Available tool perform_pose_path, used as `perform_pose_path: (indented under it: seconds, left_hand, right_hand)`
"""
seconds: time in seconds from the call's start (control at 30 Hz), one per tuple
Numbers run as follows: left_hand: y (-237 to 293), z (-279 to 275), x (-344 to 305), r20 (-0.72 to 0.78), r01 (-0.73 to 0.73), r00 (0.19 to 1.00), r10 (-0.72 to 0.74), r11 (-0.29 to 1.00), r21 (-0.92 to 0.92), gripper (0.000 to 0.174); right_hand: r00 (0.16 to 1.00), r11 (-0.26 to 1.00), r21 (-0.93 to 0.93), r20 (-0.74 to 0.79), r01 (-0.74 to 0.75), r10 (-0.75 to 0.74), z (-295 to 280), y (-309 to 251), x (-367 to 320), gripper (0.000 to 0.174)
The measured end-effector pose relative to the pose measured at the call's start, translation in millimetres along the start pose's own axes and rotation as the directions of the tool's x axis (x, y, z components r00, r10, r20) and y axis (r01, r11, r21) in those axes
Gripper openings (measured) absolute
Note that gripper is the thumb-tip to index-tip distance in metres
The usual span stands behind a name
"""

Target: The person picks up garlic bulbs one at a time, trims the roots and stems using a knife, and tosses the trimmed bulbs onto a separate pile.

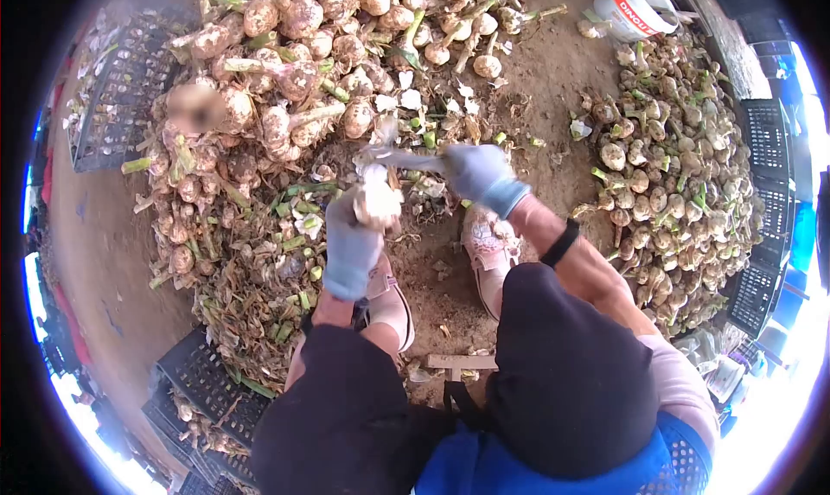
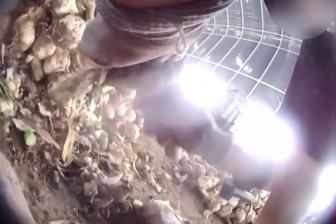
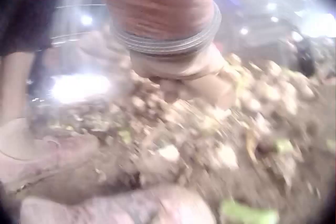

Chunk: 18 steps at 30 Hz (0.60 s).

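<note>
The garlic bulb [image 1: 379, 203] was between your shoes [image 1: 491, 244] and the large heap of stemmed garlic [image 1: 298, 19], held above the ground in your gloved left hand [image 1: 350, 246], whose fingers were curled round it. Just beside it, your gloved right hand [image 1: 482, 175] had its fingers closed round a metal tool [image 1: 411, 159], its far end near the top of the bulb and too blurred to make out. Beyond your hands, stem pieces and dry husks [image 1: 259, 322] littered the ground [image 1: 445, 300], a second pile of garlic [image 1: 683, 188] lay to your right, and a white bucket [image 1: 629, 12] stood near that pile's far end.
</note>
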<state>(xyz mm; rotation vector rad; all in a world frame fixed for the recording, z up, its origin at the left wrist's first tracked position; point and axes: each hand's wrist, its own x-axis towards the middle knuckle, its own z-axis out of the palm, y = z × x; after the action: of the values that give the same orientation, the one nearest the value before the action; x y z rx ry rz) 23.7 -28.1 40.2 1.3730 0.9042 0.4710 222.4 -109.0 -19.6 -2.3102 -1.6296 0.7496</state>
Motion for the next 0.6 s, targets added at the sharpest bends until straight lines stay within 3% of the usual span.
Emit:
perform_pose_path:
  seconds: [0.03,0.07,0.1,0.13,0.17,0.2,0.23,0.27,0.3,0.33,0.37,0.4,0.43,0.47,0.5,0.53,0.57,0.6]
  left_hand:
    - [1,-2,-2,-0.017,-0.271,0.963,0.27,0.962,-0.04,0.015]
    - [0,-7,2,-0.053,-0.174,0.984,0.167,0.972,-0.16,0.011]
    - [-9,-17,11,-0.068,-0.214,0.972,0.224,0.969,0.127,0.013]
    - [-20,-13,14,-0.037,-0.281,0.952,0.304,0.916,0.287,0.014]
    - [-26,-9,17,-0.006,-0.349,0.921,0.39,0.83,0.436,0.016]
    - [-17,2,13,0.04,-0.367,0.908,0.418,0.743,0.56,0.017]
    - [-11,7,13,0.165,-0.368,0.913,0.373,0.579,0.728,0.018]
    - [-10,10,14,0.229,-0.416,0.883,0.409,0.456,0.787,0.021]
    - [-9,11,18,0.297,-0.455,0.849,0.436,0.319,0.832,0.024]
    - [-2,11,24,0.302,-0.462,0.843,0.445,0.311,0.831,0.024]
    - [5,9,29,0.197,-0.462,0.769,0.608,0.316,0.828,0.024]
    - [8,6,30,0.08,-0.459,0.669,0.739,0.326,0.826,0.025]
    - [1,2,25,-0.142,-0.494,0.69,0.71,0.605,0.624,0.03]
    - [-6,-1,28,-0.132,-0.276,0.932,0.337,0.899,0.34,0.031]
    - [-8,-3,29,0.011,0.079,0.997,-0.079,0.996,0.051,0.034]
    - [-15,11,25,0.027,0.045,0.999,-0.041,0.988,-0.151,0.034]
    - [-18,19,22,0.11,0.104,0.992,-0.069,0.928,-0.358,0.029]
    - [-8,17,19,0.043,0.121,0.993,-0.114,0.967,-0.224,0.029]
  right_hand:
    - [0.994,0.999,0.027,-0.096,-0.043,0.045,14,35,-5,0.012]
    - [0.974,0.989,0.132,-0.209,-0.063,0.09,8,41,-12,0.011]
    - [0.937,0.967,0.24,-0.309,-0.089,0.163,6,41,-28,0.01]
    - [0.907,0.934,0.35,-0.371,-0.065,0.202,-5,28,-33,0.022]
    - [0.942,0.858,0.501,-0.218,-0.114,0.253,-23,3,-33,0.031]
    - [0.975,0.746,0.662,-0.205,0.074,0.085,-27,-16,-34,0.037]
    - [0.968,0.669,0.707,-0.238,0.229,-0.079,-33,-37,-37,0.034]
    - [0.97,0.663,0.71,-0.142,0.237,-0.195,-32,-50,-36,0.033]
    - [0.99,0.674,0.728,-0.14,0.123,-0.03,-18,-58,-35,0.027]
    - [0.999,0.474,0.881,-0.016,-0.004,0.037,-23,-53,-31,0.026]
    - [0.989,0.236,0.961,0.131,-0.143,0.066,-28,-46,-27,0.026]
    - [0.956,0.078,0.971,0.207,-0.227,0.209,-27,-39,-24,0.027]
    - [0.966,0.04,0.989,0.131,-0.143,0.223,-23,-36,-22,0.032]
    - [0.973,0.037,0.988,0.143,-0.152,0.183,-17,-33,-24,0.032]
    - [0.977,0.031,0.986,0.159,-0.165,0.141,-19,-40,-27,0.033]
    - [0.963,0.093,0.96,0.255,-0.263,0.089,-18,-50,-30,0.035]
    - [0.938,0.161,0.924,0.344,-0.347,0.047,-19,-59,-32,0.038]
    - [0.977,0.451,0.867,0.188,-0.211,0.095,15,-45,-26,0.033]
